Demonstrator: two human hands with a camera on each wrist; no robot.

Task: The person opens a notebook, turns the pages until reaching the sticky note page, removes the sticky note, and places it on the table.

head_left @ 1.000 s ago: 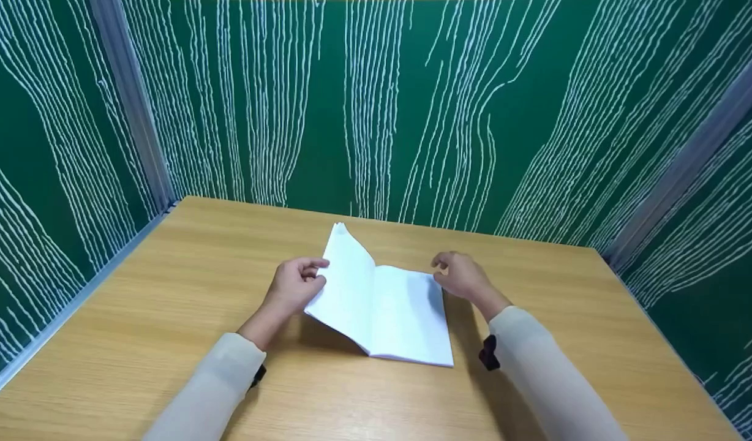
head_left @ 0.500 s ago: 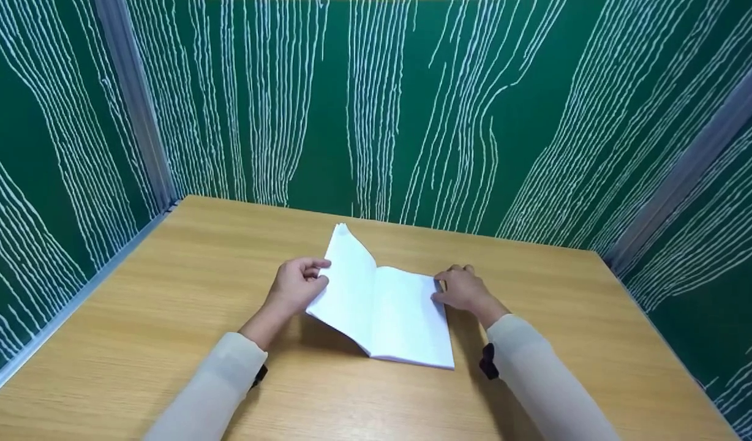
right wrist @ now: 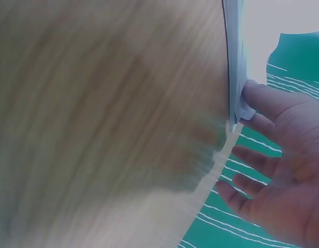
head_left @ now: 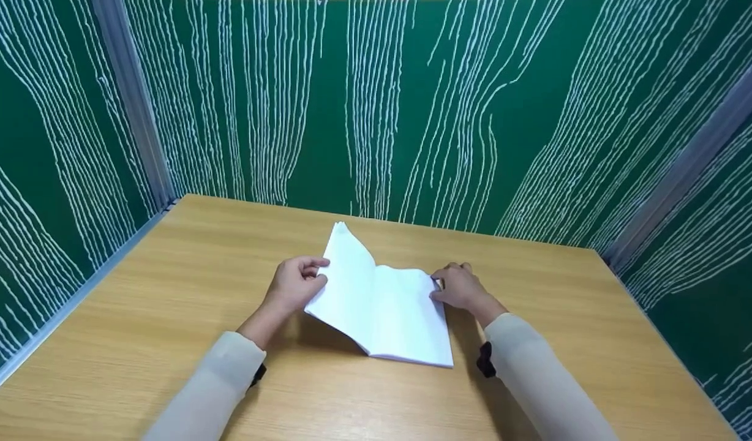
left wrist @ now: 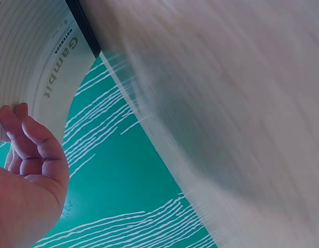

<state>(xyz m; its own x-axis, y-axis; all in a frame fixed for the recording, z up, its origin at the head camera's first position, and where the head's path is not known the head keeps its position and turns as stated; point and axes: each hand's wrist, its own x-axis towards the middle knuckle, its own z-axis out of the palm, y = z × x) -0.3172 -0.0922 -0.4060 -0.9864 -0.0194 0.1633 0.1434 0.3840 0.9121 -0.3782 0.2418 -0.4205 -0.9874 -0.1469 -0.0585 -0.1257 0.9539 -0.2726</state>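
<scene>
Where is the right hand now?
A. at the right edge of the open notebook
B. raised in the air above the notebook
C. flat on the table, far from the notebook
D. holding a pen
A: the right hand touches the right page edge of the notebook.
</scene>
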